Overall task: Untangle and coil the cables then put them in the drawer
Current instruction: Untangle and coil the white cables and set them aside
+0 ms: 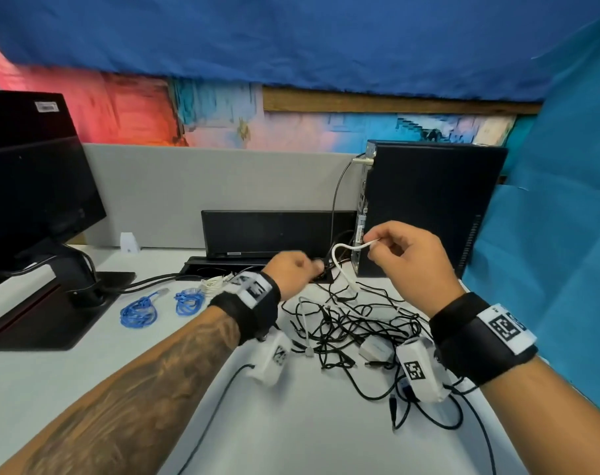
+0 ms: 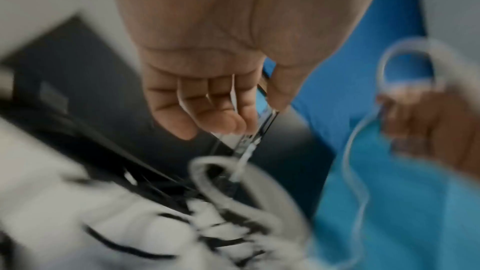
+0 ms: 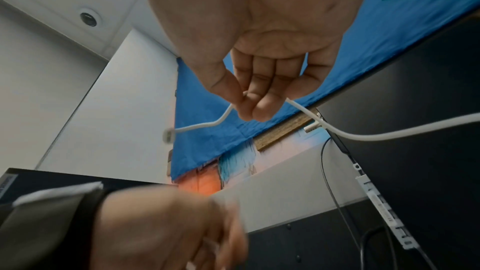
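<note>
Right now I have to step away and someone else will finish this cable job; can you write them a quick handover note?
Right hand: raised, pinching the white cable near its end between thumb and fingers.
Left hand: fingers curled, apparently holding the same white cable lower down; that view is blurred.
Black cable tangle: on the desk, still knotted, a white adapter among it.
Done: two blue cables lie bundled at left, with a white bundle beside them.
Left: free and coil the white cable, untangle the black ones, stow everything. No drawer is in view.
</note>
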Demonstrator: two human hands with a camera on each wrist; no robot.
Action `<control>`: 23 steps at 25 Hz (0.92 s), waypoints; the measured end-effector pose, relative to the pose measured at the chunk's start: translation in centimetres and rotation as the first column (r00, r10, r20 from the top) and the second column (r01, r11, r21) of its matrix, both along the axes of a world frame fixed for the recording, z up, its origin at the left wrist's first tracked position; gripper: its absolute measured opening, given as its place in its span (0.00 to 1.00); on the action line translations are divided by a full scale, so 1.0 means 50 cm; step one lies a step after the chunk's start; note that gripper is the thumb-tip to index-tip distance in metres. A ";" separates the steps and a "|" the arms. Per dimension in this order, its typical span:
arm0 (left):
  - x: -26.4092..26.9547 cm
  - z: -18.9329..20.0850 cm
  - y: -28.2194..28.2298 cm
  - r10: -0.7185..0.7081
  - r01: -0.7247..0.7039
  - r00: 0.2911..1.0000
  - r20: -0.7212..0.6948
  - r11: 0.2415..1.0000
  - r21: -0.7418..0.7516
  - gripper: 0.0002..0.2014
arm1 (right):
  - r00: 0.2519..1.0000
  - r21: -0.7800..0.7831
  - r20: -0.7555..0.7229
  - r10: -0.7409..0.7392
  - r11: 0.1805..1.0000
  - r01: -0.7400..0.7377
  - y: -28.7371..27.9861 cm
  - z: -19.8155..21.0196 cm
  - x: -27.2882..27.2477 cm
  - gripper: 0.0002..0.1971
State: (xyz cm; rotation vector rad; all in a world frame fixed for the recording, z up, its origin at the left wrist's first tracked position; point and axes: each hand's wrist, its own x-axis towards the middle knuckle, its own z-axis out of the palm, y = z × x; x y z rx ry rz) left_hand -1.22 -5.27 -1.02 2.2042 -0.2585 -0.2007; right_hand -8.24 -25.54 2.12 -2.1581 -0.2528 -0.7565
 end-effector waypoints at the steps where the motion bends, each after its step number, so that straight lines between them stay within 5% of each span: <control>1: 0.005 -0.019 0.005 0.013 -0.027 0.999 0.048 0.954 0.298 0.21 | 1.000 -0.007 -0.016 -0.004 1.000 0.004 -0.002 -0.003 0.002 0.09; 2: 0.007 -0.039 0.011 0.000 -0.016 0.999 0.033 0.879 0.477 0.23 | 0.999 -0.026 -0.035 -0.015 1.000 0.014 -0.004 -0.010 0.006 0.09; 3: 0.009 -0.055 0.016 -0.002 0.013 1.000 -0.022 0.864 0.503 0.21 | 0.997 -0.065 -0.063 -0.033 0.997 0.029 -0.007 -0.017 0.009 0.08; 6: 0.005 -0.074 0.027 -0.065 0.076 0.985 -0.161 0.995 0.065 0.10 | 0.977 -0.278 -0.160 -0.145 0.956 0.096 0.001 -0.045 0.016 0.12; 8: 0.003 -0.063 0.026 -0.077 0.056 0.991 -0.112 0.982 -0.182 0.08 | 0.981 -0.465 -0.089 -0.173 0.878 0.112 0.015 -0.060 0.024 0.10; 10: -0.002 -0.036 0.019 -0.080 0.076 0.997 -0.001 0.957 -0.280 0.07 | 0.982 -0.531 -0.184 -0.034 0.844 -0.071 0.035 -0.069 0.038 0.12; 13: -0.012 -0.001 0.020 -0.075 0.111 0.989 0.127 0.947 -0.302 0.09 | 0.886 -0.213 -0.425 0.185 0.931 -0.297 0.067 -0.061 0.048 0.11; 17: -0.038 -0.012 0.050 -0.152 0.138 0.988 -0.002 0.907 -0.397 0.19 | 0.984 0.093 -0.168 0.057 0.995 -0.042 0.051 -0.030 0.072 0.12; 19: -0.052 -0.031 0.066 -0.212 0.115 0.972 -0.104 0.810 -0.574 0.20 | 0.979 0.199 -0.190 0.076 0.979 -0.037 0.043 -0.036 0.088 0.09; 23: -0.045 -0.042 0.087 -0.447 0.052 0.887 -0.116 0.346 -0.937 0.11 | 0.902 0.101 -0.390 0.186 0.982 -0.159 0.076 -0.118 0.099 0.07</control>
